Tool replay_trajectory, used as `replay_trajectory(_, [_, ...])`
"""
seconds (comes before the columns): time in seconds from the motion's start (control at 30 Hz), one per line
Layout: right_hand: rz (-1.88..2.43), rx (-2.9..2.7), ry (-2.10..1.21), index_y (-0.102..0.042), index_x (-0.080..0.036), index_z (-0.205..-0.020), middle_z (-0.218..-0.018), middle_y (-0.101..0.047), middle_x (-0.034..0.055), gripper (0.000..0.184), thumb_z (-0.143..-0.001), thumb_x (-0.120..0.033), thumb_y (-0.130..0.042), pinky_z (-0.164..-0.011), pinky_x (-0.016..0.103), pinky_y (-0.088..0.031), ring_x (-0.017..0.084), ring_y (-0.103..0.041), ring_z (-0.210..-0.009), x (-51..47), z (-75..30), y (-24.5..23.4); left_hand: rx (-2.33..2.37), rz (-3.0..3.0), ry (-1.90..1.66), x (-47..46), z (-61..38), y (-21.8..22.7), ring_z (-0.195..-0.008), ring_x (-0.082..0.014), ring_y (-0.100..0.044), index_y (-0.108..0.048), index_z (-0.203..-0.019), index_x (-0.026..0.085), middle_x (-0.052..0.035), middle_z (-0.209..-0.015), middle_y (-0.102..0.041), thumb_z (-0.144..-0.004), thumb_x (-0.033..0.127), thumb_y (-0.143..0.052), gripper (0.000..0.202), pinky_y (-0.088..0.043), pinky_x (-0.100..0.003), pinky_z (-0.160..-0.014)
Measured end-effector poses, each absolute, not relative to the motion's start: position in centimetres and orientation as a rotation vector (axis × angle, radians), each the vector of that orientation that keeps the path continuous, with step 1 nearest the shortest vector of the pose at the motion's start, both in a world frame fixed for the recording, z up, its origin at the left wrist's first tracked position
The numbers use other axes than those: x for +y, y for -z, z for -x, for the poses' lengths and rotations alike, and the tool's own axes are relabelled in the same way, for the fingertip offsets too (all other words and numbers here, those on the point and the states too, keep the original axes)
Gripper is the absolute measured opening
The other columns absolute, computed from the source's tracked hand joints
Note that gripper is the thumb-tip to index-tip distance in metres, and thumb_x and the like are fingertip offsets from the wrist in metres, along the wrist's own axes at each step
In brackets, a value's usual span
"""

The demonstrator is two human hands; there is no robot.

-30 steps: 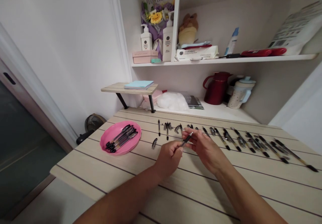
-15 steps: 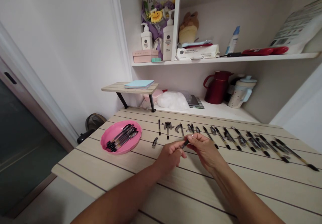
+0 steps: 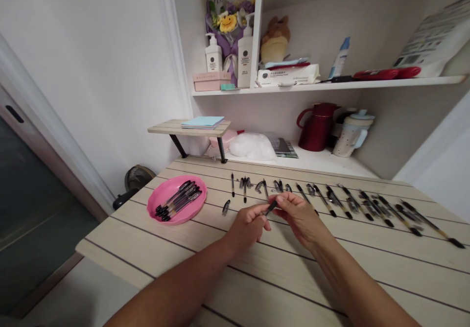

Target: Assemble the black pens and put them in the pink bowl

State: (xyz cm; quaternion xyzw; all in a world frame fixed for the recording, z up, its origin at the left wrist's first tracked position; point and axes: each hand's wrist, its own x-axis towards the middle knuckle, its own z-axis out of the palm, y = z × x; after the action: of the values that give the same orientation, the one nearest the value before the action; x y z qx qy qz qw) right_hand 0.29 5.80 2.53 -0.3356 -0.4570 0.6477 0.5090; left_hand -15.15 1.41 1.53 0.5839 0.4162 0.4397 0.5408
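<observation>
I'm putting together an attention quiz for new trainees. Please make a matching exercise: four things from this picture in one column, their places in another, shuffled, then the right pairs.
Things
1. Slim black pen
2. Pink round plastic tray
3. Dark red jug with handle
4. Light blue rectangular paper stack

Places
A. Under the long white shelf
B. On the small raised stand
C. In the grip of the left hand
D. On the pale slatted table, holding several pens

Pairs: 1-C, 2-D, 3-A, 4-B
</observation>
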Motion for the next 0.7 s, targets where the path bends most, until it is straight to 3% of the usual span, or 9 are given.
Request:
replay_trajectory(0.13, [0.75, -1.127, -1.614, -0.068, -0.02, -0.084, -0.093, -0.066, 0.0073, 0.033, -0.064, -0.045, -0.07, -0.078, 0.035, -0.043, 0.021, -0.057, -0.088, 5.68, -0.35, -2.86, 0.968, -1.377, -1.037, 1.45, 15.18, -1.48, -0.039, -0.0025, -0.038, -0.054, -0.117, 0.015, 0.0017, -0.066, -0.055, -0.078, 0.024, -0.044, 0.041, -0.029, -0.017, -0.04])
replay_trajectory(0.3, [0.907, -1.152, -1.501, -0.064, -0.018, -0.064, -0.086, -0.066, 0.0048, 0.024, -0.059, -0.039, -0.074, -0.076, 0.033, -0.043, 0.018, -0.057, -0.08, 5.8, -0.4, -2.74, 1.006, -1.397, -1.037, 1.46, 15.2, -1.44, -0.039, -0.0026, -0.038, -0.052, -0.12, 0.017, 0.0022, -0.065, -0.054, -0.078, 0.025, -0.044, 0.044, -0.029, -0.017, -0.04])
replay_trajectory(0.47, [0.781, -1.138, -1.59, -0.067, -0.021, -0.087, -0.093, -0.066, 0.0057, 0.031, -0.064, -0.042, -0.07, -0.077, 0.034, -0.044, 0.02, -0.057, -0.088, 5.8, -0.5, -2.81, 0.992, -1.375, -1.035, 1.55, 15.22, -1.44, -0.039, -0.0029, -0.038, -0.053, -0.119, 0.016, 0.0015, -0.066, -0.054, -0.078, 0.026, -0.045, 0.043, -0.029, -0.017, -0.04])
replay_trajectory(0.6, [0.854, -1.16, -1.508, -0.066, -0.018, -0.068, -0.084, -0.066, 0.005, 0.023, -0.057, -0.035, -0.076, -0.072, 0.031, -0.045, 0.017, -0.057, -0.075, 6.14, -0.42, -2.74, 1.007, -1.383, -1.051, 1.6, 15.2, -1.4, -0.038, -0.0029, -0.037, -0.053, -0.119, 0.016, 0.0018, -0.065, -0.054, -0.077, 0.025, -0.044, 0.043, -0.029, -0.017, -0.039])
replay_trajectory(0.7, [0.842, -1.19, -1.527, -0.067, -0.018, -0.072, -0.086, -0.066, 0.0052, 0.025, -0.063, -0.041, -0.071, -0.069, 0.03, -0.045, 0.017, -0.056, -0.075, 6.59, -0.24, -2.98, 1.013, -1.375, -1.079, 1.59, 15.32, -1.74, -0.038, -0.0029, -0.037, -0.054, -0.118, 0.015, 0.0019, -0.064, -0.054, -0.077, 0.025, -0.043, 0.043, -0.029, -0.017, -0.039])
